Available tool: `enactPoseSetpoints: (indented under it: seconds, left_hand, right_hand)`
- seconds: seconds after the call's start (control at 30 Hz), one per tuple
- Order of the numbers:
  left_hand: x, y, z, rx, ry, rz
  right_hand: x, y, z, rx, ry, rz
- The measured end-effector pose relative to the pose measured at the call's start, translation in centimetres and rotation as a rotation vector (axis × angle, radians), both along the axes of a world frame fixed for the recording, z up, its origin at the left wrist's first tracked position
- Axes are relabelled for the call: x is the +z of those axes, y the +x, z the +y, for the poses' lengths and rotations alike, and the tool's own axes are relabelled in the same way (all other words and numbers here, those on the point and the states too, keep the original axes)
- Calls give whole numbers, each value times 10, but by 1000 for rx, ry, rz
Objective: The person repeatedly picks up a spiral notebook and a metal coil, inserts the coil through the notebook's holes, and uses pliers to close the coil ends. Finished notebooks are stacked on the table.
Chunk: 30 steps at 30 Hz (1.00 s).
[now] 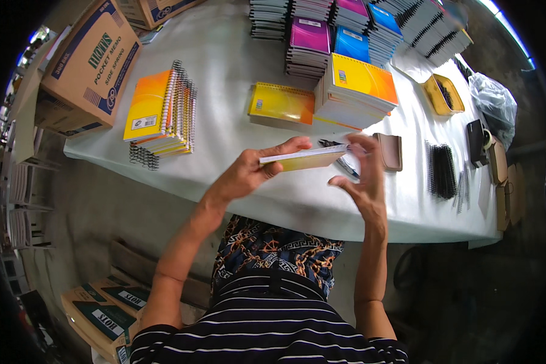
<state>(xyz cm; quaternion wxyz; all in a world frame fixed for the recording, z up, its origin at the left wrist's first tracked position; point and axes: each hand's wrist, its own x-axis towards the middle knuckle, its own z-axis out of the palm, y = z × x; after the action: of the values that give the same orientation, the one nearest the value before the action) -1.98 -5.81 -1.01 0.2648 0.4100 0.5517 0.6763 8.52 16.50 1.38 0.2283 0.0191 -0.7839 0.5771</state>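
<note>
My left hand [241, 175] grips the left end of a thin yellow-covered notebook [309, 161], thumb below and fingers above, holding it tilted over the table's front part. By its right end is my right hand [369, 188], thumb and fingers spread apart; its fingertips are blurred, and whether they touch the pages I cannot tell. Behind the notebook a yellow-orange notebook [282, 103] lies flat beside a tall stack of yellow-orange notebooks [358, 85]. Partly hidden beneath my hands is a dark-handled tool [348, 168], next to a beige tray-like case [389, 151].
Spiral-bound notebooks [150, 106] are piled at the left, near a large cardboard box [91, 67]. Purple notebooks [309, 36] and blue ones [352, 43] stand at the back. Black binding coils [442, 171], a yellow tub [438, 100] and a plastic bag [494, 100] are at the right.
</note>
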Motion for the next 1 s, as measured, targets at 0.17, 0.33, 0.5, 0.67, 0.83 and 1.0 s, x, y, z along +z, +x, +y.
enactPoseSetpoints:
  seconds: [0.17,0.33,0.5,0.67,0.83,1.0]
  left_hand:
    - [-46,-21,3,-184,-73,-84]
    - [-29,-23,2,-9,-27,-38]
    - [-41,1,12,133,13,-98]
    - [0,11,27,562,-208,733]
    - [3,26,62,319,-657,1235]
    - [4,27,69,370,-529,1204]
  right_hand:
    - [-48,5,-18,142,-260,-357]
    - [-72,-1,-30,4,-403,-88]
    - [-77,0,-35,10,-347,-177]
    - [-69,1,-27,18,-153,-283]
    - [-61,5,17,164,75,-126]
    - [-40,3,218,-715,462,-158]
